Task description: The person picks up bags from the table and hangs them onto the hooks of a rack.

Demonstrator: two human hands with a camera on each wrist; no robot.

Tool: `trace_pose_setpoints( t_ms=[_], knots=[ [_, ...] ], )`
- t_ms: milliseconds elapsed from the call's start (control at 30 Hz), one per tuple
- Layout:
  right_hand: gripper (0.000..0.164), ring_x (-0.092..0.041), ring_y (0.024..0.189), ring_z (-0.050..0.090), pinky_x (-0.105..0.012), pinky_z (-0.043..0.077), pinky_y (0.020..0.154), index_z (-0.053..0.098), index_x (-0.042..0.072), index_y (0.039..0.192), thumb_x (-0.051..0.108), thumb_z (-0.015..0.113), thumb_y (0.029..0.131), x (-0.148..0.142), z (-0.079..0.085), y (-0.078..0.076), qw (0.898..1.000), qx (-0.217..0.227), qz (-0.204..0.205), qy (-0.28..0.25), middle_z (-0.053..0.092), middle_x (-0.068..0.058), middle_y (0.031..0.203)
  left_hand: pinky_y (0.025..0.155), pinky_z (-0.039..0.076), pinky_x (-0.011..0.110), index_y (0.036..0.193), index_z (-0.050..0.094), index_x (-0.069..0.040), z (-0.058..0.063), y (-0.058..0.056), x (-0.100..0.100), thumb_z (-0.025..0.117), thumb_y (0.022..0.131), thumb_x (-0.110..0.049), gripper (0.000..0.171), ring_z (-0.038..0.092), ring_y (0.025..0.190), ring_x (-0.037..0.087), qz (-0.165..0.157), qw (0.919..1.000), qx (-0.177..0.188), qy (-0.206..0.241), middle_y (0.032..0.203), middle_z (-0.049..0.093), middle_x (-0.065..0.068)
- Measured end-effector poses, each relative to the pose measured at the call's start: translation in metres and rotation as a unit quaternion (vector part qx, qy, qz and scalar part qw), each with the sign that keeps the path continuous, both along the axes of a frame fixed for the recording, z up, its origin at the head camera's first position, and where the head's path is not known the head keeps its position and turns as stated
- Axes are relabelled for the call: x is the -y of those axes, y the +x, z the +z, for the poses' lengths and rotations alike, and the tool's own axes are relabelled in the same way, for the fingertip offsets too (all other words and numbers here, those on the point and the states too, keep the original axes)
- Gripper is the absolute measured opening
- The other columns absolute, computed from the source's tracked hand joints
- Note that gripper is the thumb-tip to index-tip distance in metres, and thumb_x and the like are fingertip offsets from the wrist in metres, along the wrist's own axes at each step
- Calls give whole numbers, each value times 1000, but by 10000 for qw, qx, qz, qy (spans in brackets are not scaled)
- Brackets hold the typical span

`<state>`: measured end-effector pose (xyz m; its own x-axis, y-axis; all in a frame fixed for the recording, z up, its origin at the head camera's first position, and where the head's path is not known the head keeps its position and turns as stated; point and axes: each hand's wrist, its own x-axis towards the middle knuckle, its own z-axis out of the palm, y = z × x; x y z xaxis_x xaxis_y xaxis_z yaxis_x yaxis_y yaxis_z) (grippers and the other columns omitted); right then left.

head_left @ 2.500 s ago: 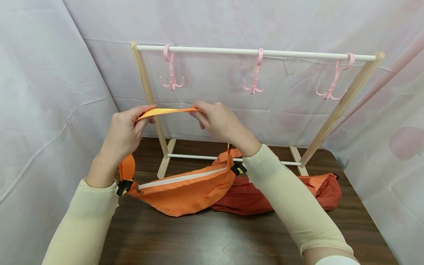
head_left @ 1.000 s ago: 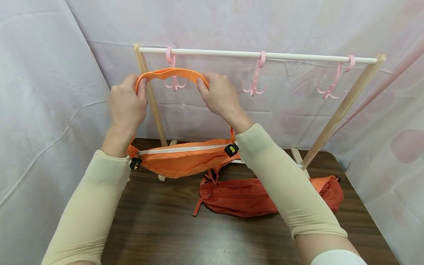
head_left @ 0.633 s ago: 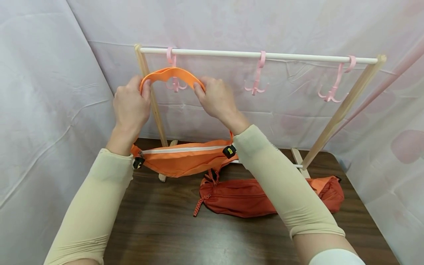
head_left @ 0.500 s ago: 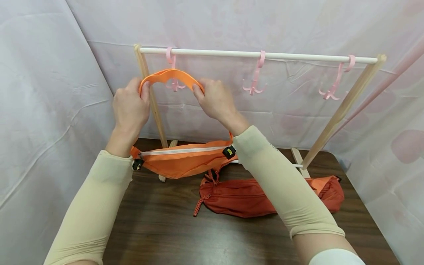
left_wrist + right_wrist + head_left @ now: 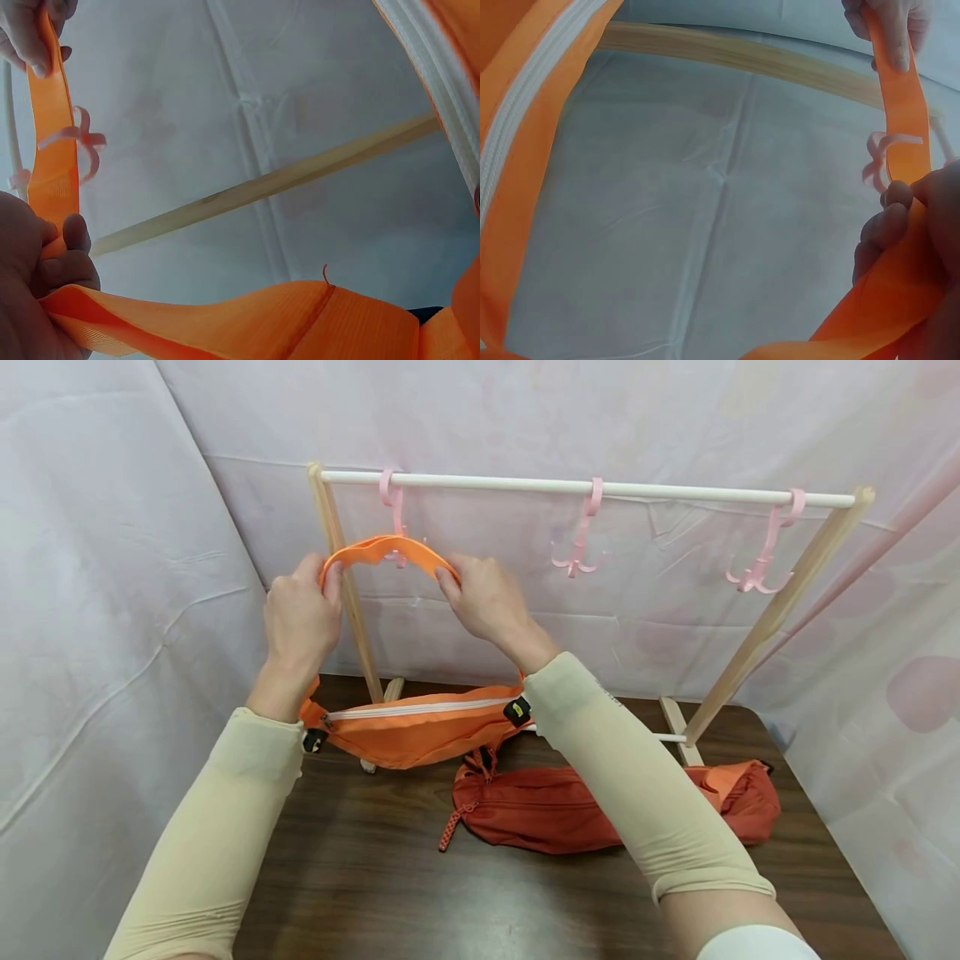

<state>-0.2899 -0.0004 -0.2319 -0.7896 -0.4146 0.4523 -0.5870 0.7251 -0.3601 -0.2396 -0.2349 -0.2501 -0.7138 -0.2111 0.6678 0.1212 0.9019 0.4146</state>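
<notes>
My left hand (image 5: 302, 614) and right hand (image 5: 491, 602) each pinch the orange strap (image 5: 386, 547) of a waist bag (image 5: 420, 735), thumbs toward me. Between them the strap arches upward, overlapping the lower part of the left pink hook (image 5: 397, 510). In the left wrist view, one prong of this hook (image 5: 91, 141) crosses in front of the strap; the right wrist view likewise shows the hook (image 5: 877, 161) at the strap's edge. Below my hands hangs the bag, its white zipper up and a black buckle at each end.
A wooden rack with a white rail (image 5: 510, 485) stands at the back. Two more pink hooks, middle (image 5: 579, 535) and right (image 5: 765, 547), hang from it. A rust-red waist bag (image 5: 540, 810) lies on the dark wooden table (image 5: 420, 893), partly behind my right forearm.
Both hands have raised the strap from below the left hook up to its level, lifting the orange bag. Over the last half second they have come down slightly.
</notes>
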Motion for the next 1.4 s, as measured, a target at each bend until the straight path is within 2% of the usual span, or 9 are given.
trace_pose_setpoints(
  t_ms=[400,533,633,767,867,1000,1100,1267,1400],
  knots=[
    [29,-14,54,54,-30,40,48,55,17,89,38,39,103,0,-22,-17,9991,287,131,298,58,2,69,50,38,51,96,61,-5,-20,-2,4,39,100,-48,48,57,60,42,-20,9999,-93,-88,70,59,18],
    [28,-16,56,51,-30,39,51,56,19,92,37,38,103,1,-33,-22,9979,301,143,552,56,1,71,51,39,56,92,60,-6,-27,-2,5,41,101,-47,46,59,64,46,-52,9998,-82,-147,75,62,19],
    [28,-17,57,50,-30,39,52,56,18,92,35,38,104,2,-40,-24,9969,347,127,700,55,0,70,50,39,55,90,60,-6,-32,-1,5,40,101,-46,45,58,63,44,-110,9998,-39,-166,73,61,18],
    [26,-19,58,51,-32,40,54,57,17,90,32,41,104,0,-51,-26,9958,431,122,794,55,0,72,51,39,55,92,61,-6,-38,-1,6,40,101,-44,44,59,64,43,-169,9997,15,-177,74,62,17],
    [22,-18,67,54,-33,43,59,61,18,95,30,45,103,-1,-60,-28,9941,331,115,1027,58,0,80,52,40,57,96,62,-6,-43,1,8,41,102,-41,41,60,67,45,-170,9996,45,-232,80,64,18],
    [26,-18,95,60,-34,49,76,64,21,121,29,49,101,-2,-70,-32,9908,102,114,1346,63,0,111,53,40,58,98,63,-6,-52,3,11,41,102,-40,40,60,68,48,-127,9993,169,-318,82,66,20],
    [34,-18,104,60,-36,50,80,58,25,133,31,50,101,-3,-75,-33,9895,37,74,1443,58,-1,125,52,40,59,94,63,-7,-58,5,13,41,102,-41,41,59,66,49,-76,9988,320,-357,80,65,21],
    [30,-20,90,60,-39,49,72,59,26,128,32,49,101,-6,-81,-31,9866,33,-38,1631,59,-2,112,49,40,58,96,64,-8,-69,8,13,39,102,-41,42,59,65,48,-29,9963,750,-421,79,65,20],
    [25,-22,95,60,-41,49,74,62,24,121,31,47,102,-9,-84,-31,9864,120,-104,1638,60,-2,111,47,39,55,98,65,-9,-78,7,12,39,103,-41,41,60,64,46,-35,9937,1010,-480,75,63,17]
  ],
)
